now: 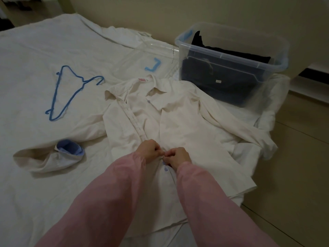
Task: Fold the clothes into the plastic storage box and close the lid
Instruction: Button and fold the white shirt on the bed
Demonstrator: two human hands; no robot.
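Your left hand (150, 148) and right hand (179, 156), fingers curled, both pinching the shirt (178, 118); hanger (71, 93) at 10 o'clock, storage box (231, 58) at 1 o'clock.

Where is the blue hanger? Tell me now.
In the head view, the blue hanger lies on the bed sheet at upper left, left of the collar of the white shirt.

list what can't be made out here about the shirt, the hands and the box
Head view only.
1. Where the left hand and right hand pinch the shirt: curled fingers hide what they are doing to its front edge.
2. Dark clothes in the storage box: too dim to count or tell how folded.
3. Collar label: too small to read.
4. Shirt's lower front: covered by the pink sleeves.
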